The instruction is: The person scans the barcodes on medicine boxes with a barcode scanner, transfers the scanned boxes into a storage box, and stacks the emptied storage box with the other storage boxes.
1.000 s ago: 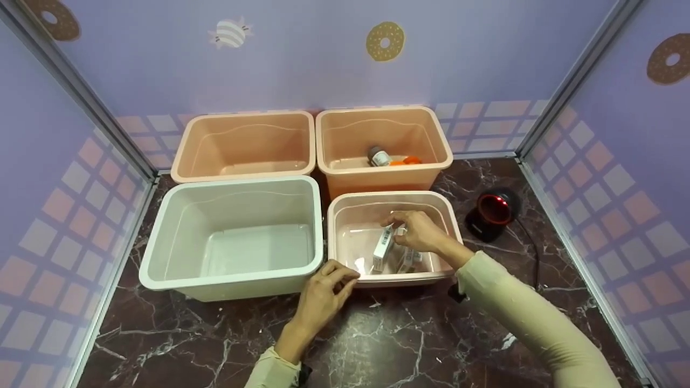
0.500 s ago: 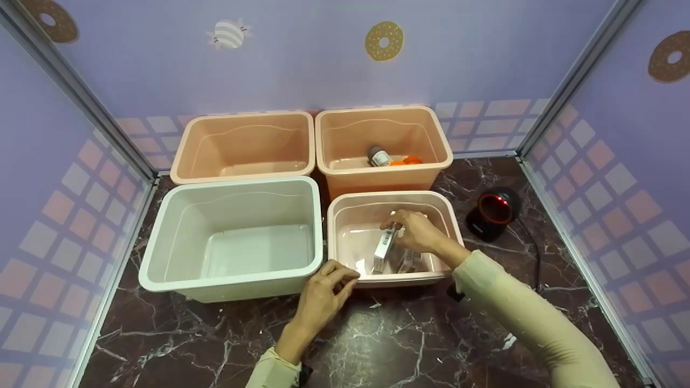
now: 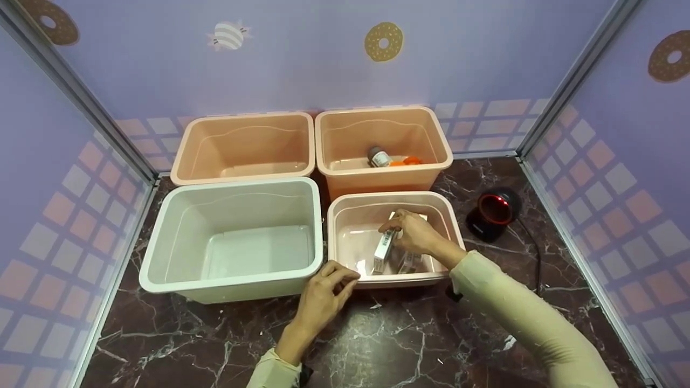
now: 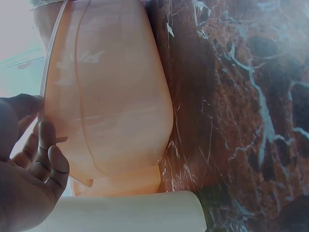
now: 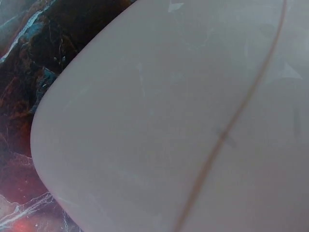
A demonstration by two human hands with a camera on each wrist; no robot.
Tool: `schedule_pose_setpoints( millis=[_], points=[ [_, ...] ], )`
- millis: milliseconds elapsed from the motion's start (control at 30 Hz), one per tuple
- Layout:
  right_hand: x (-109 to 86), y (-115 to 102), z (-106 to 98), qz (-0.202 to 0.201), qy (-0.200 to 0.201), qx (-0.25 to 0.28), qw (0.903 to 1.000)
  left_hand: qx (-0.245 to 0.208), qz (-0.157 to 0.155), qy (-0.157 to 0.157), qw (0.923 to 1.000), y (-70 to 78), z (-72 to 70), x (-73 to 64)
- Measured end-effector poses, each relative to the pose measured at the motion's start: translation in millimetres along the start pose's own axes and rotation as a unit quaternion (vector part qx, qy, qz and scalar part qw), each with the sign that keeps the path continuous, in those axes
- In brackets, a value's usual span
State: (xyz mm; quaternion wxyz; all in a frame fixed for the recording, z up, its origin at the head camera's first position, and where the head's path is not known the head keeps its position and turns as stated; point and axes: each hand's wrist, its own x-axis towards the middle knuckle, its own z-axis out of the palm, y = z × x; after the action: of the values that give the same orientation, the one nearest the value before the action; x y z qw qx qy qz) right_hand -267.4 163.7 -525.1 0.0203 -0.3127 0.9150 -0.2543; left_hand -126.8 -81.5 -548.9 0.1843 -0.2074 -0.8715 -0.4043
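In the head view my right hand (image 3: 416, 233) reaches into a small pale pink bin (image 3: 345, 202). Its thumb and forefinger pinch the upper end of a slim white box (image 3: 383, 252) with a barcode, which leans on the bin floor. A clear-wrapped package (image 3: 411, 263) lies just right of it, and a white edge shows behind the hand, mostly hidden. My left hand (image 3: 322, 291) holds the bin's near left corner; in the left wrist view, the thumb and fingers of this hand (image 4: 36, 154) pinch its rim. Only the bin's outer wall (image 5: 135, 125) fills the right wrist view.
A large pale green bin (image 3: 232, 288) stands left of the pink one. Behind are two peach bins, the left one (image 3: 242, 121) and the right one (image 3: 377, 178), which contains a bottle (image 3: 380, 157) and an orange item (image 3: 411, 160). A black scanner (image 3: 491, 213) glows red at right.
My right hand has shifted slightly left and its fingers have closed in on the white box's upper end. The left hand has stayed at the bin's corner.
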Motion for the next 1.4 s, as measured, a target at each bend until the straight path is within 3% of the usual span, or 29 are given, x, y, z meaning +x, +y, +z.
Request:
schedule_pose_setpoints(
  millis=[367, 1000, 1400],
  points=[
    [0.4, 0.6, 0.1, -0.007, 0.004, -0.013, 0.9999, -0.001, -0.009, -0.005, 0.9999, 1.0, -0.3, -0.4],
    [-1.1, -1.2, -9.2, 0.034, -0.014, -0.065, 0.9972, 0.014, -0.013, -0.012, 0.9997, 3.0, -1.3, -0.7],
    [3.8, 0.6, -6.6, -0.010, -0.023, -0.078, 0.9966, 0.011, -0.011, -0.011, 0.9998, 1.7, -0.8, -1.1]
  ],
)
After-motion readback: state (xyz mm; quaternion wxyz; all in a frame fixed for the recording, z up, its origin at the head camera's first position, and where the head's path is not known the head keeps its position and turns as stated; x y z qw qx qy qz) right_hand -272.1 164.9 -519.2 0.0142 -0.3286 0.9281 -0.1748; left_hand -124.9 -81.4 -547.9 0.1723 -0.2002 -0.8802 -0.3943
